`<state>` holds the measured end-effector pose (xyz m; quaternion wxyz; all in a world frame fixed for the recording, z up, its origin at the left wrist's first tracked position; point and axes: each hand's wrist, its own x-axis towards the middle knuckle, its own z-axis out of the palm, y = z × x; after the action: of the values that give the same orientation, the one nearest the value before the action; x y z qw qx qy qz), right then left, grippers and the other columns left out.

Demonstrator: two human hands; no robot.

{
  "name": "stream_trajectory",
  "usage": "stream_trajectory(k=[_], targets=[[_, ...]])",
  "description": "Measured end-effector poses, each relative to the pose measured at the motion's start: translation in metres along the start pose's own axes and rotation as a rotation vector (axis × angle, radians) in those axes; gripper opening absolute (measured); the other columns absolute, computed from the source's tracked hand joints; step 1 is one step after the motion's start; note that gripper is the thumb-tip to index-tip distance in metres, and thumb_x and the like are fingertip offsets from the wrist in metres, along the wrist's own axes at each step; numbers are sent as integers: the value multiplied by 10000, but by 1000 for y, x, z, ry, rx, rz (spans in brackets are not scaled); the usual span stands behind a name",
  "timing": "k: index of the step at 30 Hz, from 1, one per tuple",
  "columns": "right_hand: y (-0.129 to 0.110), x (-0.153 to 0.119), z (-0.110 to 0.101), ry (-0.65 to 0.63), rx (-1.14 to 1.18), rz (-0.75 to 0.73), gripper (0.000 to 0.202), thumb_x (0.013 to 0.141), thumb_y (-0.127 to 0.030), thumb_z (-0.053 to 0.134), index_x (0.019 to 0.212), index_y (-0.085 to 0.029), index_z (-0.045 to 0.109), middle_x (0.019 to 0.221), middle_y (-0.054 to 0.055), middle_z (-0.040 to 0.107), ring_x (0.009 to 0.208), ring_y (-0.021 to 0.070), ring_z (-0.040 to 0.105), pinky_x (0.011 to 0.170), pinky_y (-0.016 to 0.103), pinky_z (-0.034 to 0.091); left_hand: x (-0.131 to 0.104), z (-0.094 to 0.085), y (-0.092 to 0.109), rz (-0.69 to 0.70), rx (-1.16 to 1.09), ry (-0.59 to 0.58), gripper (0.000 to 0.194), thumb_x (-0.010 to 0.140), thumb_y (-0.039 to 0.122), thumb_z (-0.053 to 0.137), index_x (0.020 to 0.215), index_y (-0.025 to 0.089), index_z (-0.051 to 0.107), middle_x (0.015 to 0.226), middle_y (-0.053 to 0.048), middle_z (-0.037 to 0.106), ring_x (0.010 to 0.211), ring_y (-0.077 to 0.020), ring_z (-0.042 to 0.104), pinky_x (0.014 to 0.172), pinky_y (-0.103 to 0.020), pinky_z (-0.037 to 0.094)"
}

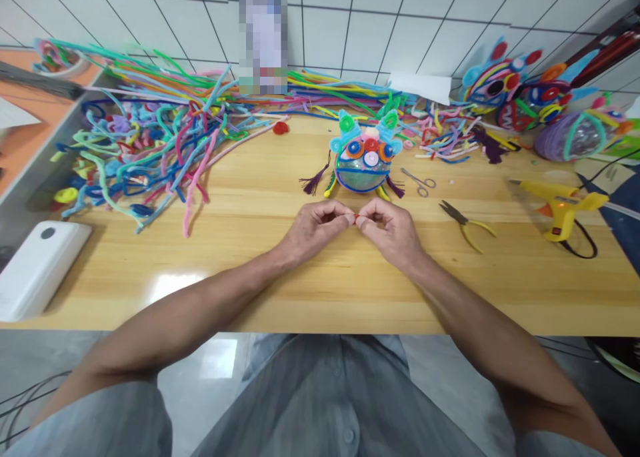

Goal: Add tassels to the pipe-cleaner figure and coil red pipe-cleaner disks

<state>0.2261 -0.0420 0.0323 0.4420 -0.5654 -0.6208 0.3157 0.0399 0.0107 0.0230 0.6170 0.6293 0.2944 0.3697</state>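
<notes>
My left hand [323, 227] and my right hand [389, 229] meet above the table, thumbs and forefingers pinched together. Between the fingertips shows a small red piece of pipe cleaner [356, 219], with a thin strand by the left fingers; the rest of it is covered. Just beyond my hands stands a clear round lion-like head [364, 160], decorated with coloured coils, blue ears and dark purple tassels. Small scissors [420, 182] lie to its right, and yellow-handled pliers [467, 225] rest nearer my right hand.
Tangled pipe cleaners [150, 150] cover the left side, near a white power bank [43, 267]. A red coil [281, 128] lies behind. At right are a yellow glue gun [560, 207] with a cord, pipe cleaner scraps [445, 133] and several decorated figures [575, 137].
</notes>
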Motion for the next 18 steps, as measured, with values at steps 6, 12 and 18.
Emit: stream_trajectory(k=[6,12,18], targets=[[0,3,-9,-104,-90,-100,83,803,-187,609,726,-212,596,676,-20,606,631,132,534,595,274,382,7,-12,4,-52,70,-156,269,864,387,763,828,121,773,729,-16,692,665,-115,558,653,-241,423],[1,6,-11,-165,-124,-143,96,807,-149,611,742,-219,599,688,-26,609,639,128,528,611,271,397,10,-15,8,-110,55,-226,256,845,371,771,782,125,740,708,-7,671,658,-107,543,633,-229,409],[3,3,-3,-80,142,22,117,878,-306,694,897,-228,609,778,-15,673,688,139,625,627,275,475,7,-7,1,-97,-9,-17,257,820,396,787,784,145,746,687,4,670,627,-99,519,642,-241,425]])
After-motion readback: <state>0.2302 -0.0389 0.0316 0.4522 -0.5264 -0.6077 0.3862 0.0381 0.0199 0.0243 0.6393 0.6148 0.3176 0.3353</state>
